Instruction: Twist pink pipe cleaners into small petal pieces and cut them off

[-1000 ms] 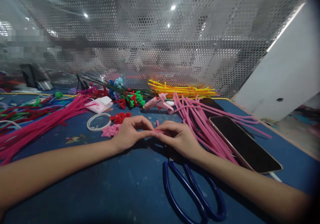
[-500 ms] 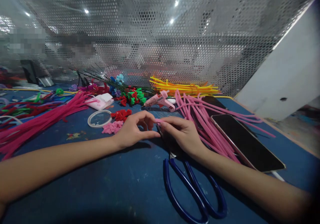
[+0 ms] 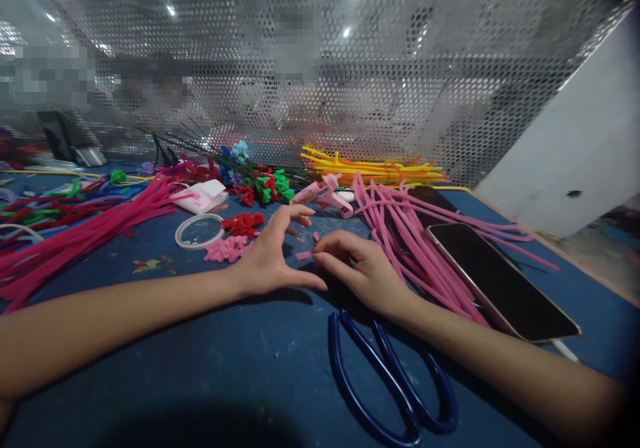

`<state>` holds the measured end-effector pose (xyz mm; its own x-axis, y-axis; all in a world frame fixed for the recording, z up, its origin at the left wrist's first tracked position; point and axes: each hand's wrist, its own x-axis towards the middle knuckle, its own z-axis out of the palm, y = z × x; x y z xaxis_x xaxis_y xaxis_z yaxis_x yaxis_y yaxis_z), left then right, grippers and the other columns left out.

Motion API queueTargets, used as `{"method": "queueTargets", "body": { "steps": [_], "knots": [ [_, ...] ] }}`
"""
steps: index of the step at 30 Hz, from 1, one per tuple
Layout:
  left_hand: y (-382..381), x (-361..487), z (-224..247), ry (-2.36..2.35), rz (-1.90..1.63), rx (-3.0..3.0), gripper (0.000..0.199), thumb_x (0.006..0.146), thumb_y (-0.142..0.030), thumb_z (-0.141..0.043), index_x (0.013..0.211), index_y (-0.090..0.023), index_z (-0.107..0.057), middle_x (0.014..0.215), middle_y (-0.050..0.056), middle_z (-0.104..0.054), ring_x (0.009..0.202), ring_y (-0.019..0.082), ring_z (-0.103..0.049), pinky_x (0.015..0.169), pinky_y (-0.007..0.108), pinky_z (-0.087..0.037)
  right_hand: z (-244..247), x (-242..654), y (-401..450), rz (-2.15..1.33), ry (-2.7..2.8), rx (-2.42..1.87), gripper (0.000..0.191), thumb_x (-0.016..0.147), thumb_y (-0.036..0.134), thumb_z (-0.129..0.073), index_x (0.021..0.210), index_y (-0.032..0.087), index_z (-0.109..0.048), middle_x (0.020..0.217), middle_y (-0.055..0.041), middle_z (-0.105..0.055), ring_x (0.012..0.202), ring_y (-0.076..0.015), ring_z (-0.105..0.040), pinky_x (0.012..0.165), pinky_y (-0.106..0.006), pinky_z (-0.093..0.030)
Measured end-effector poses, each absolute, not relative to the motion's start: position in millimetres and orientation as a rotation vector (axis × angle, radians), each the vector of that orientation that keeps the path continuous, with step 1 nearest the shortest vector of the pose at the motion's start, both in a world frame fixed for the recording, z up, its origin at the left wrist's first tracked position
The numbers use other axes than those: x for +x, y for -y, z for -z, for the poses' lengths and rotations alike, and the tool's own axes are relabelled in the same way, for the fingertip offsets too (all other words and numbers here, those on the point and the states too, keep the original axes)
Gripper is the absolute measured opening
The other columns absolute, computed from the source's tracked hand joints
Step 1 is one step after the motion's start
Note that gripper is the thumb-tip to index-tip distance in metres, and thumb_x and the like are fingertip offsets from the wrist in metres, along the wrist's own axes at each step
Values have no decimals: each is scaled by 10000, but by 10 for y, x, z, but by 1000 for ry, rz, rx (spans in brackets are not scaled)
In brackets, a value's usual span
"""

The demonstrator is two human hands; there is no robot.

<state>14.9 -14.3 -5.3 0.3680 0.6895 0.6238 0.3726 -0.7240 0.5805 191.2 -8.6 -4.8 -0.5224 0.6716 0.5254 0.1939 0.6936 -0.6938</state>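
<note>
My left hand is open over the blue table, its thumb and fingers spread wide with nothing between them. Facing it, my right hand has thumb and forefinger pinched close together; what they hold, if anything, is too small to name. A short pink piece lies between the hands, near the right fingertips. Blue-handled scissors rest below my right hand, their blades hidden beneath it. Pink curled pieces and red ones lie left of my left hand, beside a white ring.
A pink glue gun lies behind the hands. Pink stems and a phone are on the right, with yellow stems behind. Magenta stems spread left. Perforated metal stands at the back.
My left hand has opened wider and moved off the right fingertips. The short pink piece now shows between the hands. The view has shifted slightly.
</note>
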Motion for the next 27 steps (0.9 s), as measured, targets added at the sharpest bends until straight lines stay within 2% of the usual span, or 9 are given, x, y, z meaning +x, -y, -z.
{"method": "queueTargets", "body": {
  "steps": [3,7,15,21,24,27],
  "knots": [
    [152,141,34,-924,-1280,2507,946,470,-522,-758,1254,-271,-292,1219,105,-393,1144,301,-394,942,481,-363,21,1923,111,-608,2159,-576,66,830,204,-512,791,180,-560,776,-17,-582,699,-114,-538,610,-232,-426],
    [153,142,10,-851,-1373,2658,987,475,-553,-739,1287,-265,-257,1273,136,-358,1202,329,-342,985,528,-302,13,1930,132,-621,2237,-473,62,833,196,-520,788,175,-556,767,-17,-569,700,-110,-521,620,-233,-425],
    [145,140,4,-817,-1368,2662,986,485,-541,-743,1291,-249,-257,1307,152,-343,1214,326,-341,986,517,-305,-13,1936,129,-713,2318,-345,71,848,169,-506,798,157,-557,784,-24,-575,753,-113,-519,700,-246,-429],
    [168,131,30,-688,-1236,2831,1013,446,-632,-702,1286,-264,-270,1268,145,-367,1209,336,-336,990,520,-277,-12,1924,131,-764,2546,-222,111,865,188,-482,827,158,-581,822,-33,-598,785,-116,-536,732,-247,-439],
    [180,136,27,-650,-1171,2862,969,437,-643,-697,1254,-279,-324,1288,135,-369,1209,341,-337,987,515,-271,5,1928,142,-768,2580,-196,117,863,192,-486,835,155,-593,831,-39,-615,795,-120,-548,727,-247,-448],
    [185,143,-2,-851,-1215,2662,820,478,-582,-718,1167,-243,-431,1185,114,-483,1119,296,-436,954,470,-327,14,1937,145,-699,2395,-329,98,851,184,-503,826,162,-596,795,-33,-608,759,-118,-554,702,-249,-451]
  ]
}}
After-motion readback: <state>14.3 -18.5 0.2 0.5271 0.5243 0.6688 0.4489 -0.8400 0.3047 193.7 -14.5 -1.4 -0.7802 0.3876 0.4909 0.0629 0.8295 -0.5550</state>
